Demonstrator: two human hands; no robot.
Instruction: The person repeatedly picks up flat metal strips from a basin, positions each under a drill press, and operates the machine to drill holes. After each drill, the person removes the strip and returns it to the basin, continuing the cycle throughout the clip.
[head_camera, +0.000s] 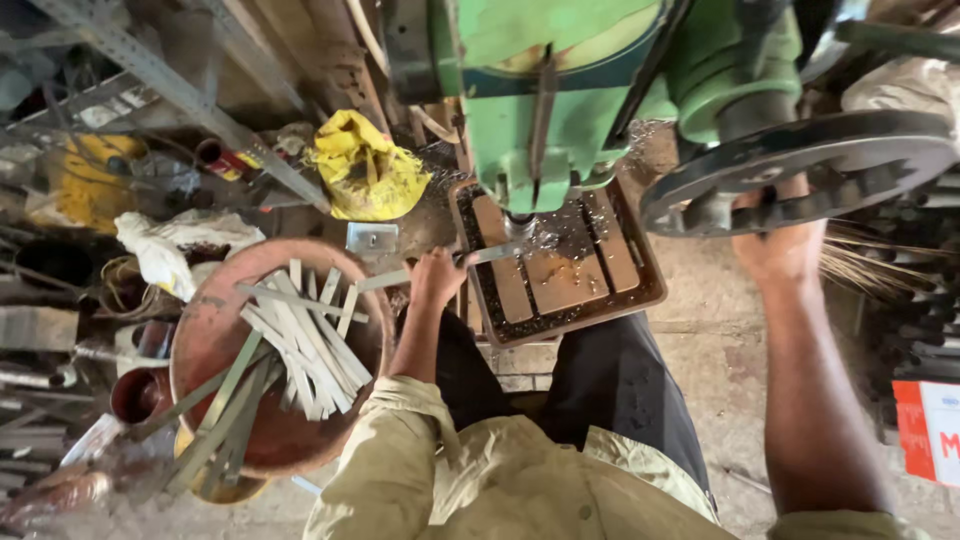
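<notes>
Head view: left hand (436, 277) fingers pinch metal strip (455, 264) end; right hand (778, 246) fingers clench handwheel (800, 170).

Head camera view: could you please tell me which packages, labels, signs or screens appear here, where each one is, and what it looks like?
Printed sign or box: right edge, low down beside the person's right arm; rectangular, white with an orange-red band, cut off by the frame.
Yellow bag: upper middle, left of the green machine; crumpled, no label visible.
No screens in view.
</notes>
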